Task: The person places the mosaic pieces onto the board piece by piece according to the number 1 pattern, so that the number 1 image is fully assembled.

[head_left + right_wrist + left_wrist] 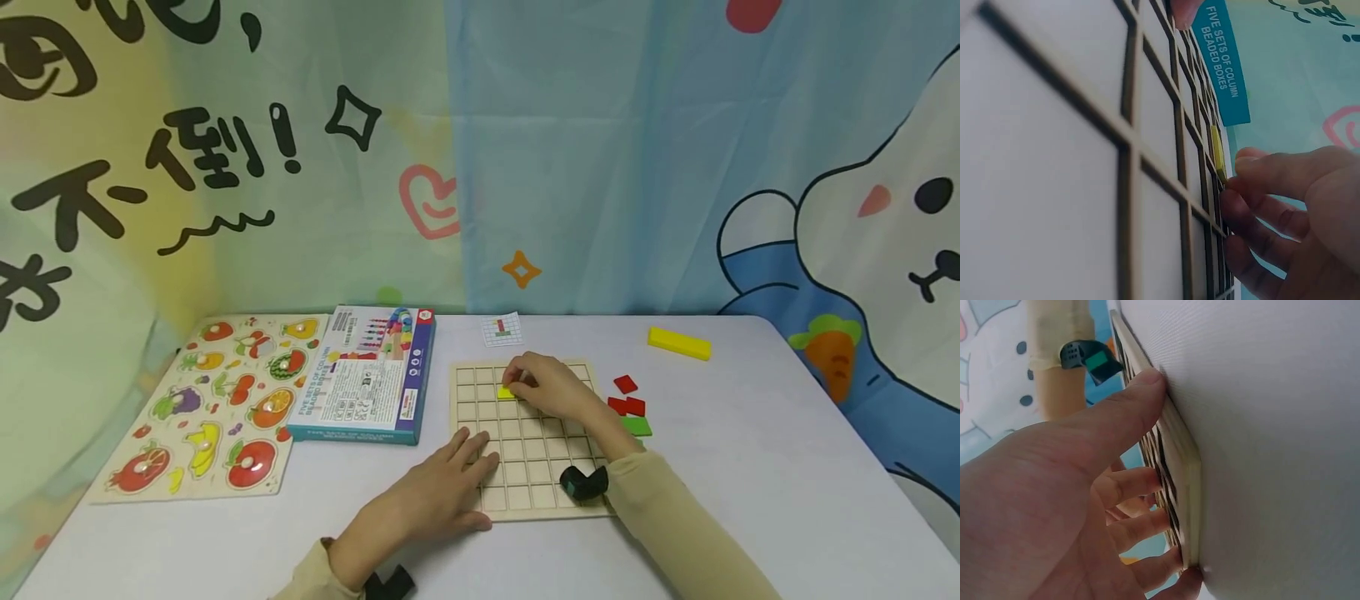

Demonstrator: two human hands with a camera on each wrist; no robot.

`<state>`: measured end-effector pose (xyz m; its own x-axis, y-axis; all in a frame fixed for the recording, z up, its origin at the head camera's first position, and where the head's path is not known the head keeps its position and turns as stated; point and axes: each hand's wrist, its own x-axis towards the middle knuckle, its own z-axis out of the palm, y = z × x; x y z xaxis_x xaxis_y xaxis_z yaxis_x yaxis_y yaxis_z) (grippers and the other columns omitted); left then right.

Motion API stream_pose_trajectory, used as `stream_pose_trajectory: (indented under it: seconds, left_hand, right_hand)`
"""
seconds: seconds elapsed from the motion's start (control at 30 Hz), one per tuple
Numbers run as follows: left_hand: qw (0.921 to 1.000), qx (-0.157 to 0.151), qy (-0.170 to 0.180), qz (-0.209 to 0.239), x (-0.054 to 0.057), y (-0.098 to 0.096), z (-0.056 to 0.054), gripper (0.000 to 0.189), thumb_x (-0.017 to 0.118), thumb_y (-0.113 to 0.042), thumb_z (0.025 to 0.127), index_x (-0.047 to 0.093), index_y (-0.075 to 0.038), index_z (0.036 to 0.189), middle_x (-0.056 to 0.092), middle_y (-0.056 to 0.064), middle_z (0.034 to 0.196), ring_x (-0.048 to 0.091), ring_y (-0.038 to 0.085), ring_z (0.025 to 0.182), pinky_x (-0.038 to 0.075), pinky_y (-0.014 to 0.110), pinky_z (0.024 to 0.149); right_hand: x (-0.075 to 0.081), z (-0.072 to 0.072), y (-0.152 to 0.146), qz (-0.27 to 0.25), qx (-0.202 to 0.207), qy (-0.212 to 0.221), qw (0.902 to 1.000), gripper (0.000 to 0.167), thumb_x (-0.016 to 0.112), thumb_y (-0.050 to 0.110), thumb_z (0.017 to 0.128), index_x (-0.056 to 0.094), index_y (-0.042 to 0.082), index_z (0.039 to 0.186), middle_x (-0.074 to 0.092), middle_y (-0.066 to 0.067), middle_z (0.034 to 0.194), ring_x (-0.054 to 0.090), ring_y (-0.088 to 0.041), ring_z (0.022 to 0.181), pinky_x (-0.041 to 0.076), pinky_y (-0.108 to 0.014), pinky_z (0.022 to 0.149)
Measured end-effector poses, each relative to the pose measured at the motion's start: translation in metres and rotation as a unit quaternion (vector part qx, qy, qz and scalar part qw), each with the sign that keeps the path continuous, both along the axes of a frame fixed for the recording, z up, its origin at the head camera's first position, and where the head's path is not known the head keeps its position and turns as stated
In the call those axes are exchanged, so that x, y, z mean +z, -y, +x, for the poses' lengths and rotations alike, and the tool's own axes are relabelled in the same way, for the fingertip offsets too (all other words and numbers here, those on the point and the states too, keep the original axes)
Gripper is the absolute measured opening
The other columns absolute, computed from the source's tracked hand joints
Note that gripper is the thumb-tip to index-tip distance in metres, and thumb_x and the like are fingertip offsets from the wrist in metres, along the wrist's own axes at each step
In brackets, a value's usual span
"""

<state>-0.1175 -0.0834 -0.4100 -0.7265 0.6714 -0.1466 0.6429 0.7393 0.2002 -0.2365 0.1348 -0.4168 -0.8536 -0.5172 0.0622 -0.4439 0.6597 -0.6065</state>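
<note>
A wooden grid board lies on the white table. My left hand rests at its near left corner, fingers spread over the grid and thumb along the board's side edge. Over the far part of the board is my right hand, its fingers bent and its thumb and fingertips together at the end of a small yellow square tile. In the right wrist view the yellow tile sits at the grid, its lower end at the fingertips.
Right of the board lie several red tiles and a green piece. A yellow bar is farther back. A small pattern card lies behind the board. At left are a boxed set and a fruit puzzle board.
</note>
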Motion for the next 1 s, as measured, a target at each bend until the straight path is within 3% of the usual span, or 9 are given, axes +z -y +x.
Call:
stream_pose_trajectory:
  seconds: [0.23,0.5,0.8,1.0]
  left_hand:
    - [1.0000,-0.002,0.006,-0.002,0.000,-0.002,0.000,0.075,0.059,-0.054,0.084,0.037,-0.014,0.144,0.027,0.012,0.155,0.024,0.036,0.142,0.033,0.045,0.109]
    - [0.9999,-0.005,-0.009,-0.004,-0.003,-0.002,-0.001,0.074,0.058,-0.054,0.085,0.039,-0.014,0.144,0.030,0.013,0.153,0.027,0.037,0.141,0.035,0.045,0.108]
    - [0.9996,-0.008,-0.028,-0.002,-0.001,0.000,0.000,0.061,0.050,-0.047,0.093,0.040,-0.014,0.143,0.032,0.013,0.152,0.029,0.037,0.140,0.038,0.047,0.106]
    - [0.9997,-0.011,-0.022,0.006,0.000,0.000,0.001,0.059,0.050,-0.044,0.094,0.039,-0.012,0.143,0.031,0.014,0.153,0.027,0.038,0.141,0.035,0.047,0.108]
  right_hand:
    - [0.000,0.008,-0.018,-0.033,-0.005,0.008,0.9994,0.013,0.057,0.015,0.094,0.063,0.009,0.103,0.064,-0.003,0.101,0.061,-0.017,0.090,0.049,-0.031,0.078]
    - [0.004,0.017,-0.058,-0.055,-0.042,0.013,0.9975,0.020,0.055,0.017,0.096,0.061,0.005,0.111,0.063,-0.008,0.107,0.058,-0.020,0.095,0.049,-0.035,0.082]
    - [0.007,0.015,-0.108,-0.033,-0.122,0.012,0.9919,0.023,0.056,0.016,0.095,0.060,0.004,0.113,0.061,-0.014,0.113,0.058,-0.029,0.102,0.047,-0.047,0.090]
    - [0.003,0.012,-0.127,-0.001,-0.160,0.021,0.9869,0.024,0.057,0.016,0.093,0.059,0.005,0.113,0.061,-0.014,0.111,0.058,-0.031,0.100,0.049,-0.047,0.086]
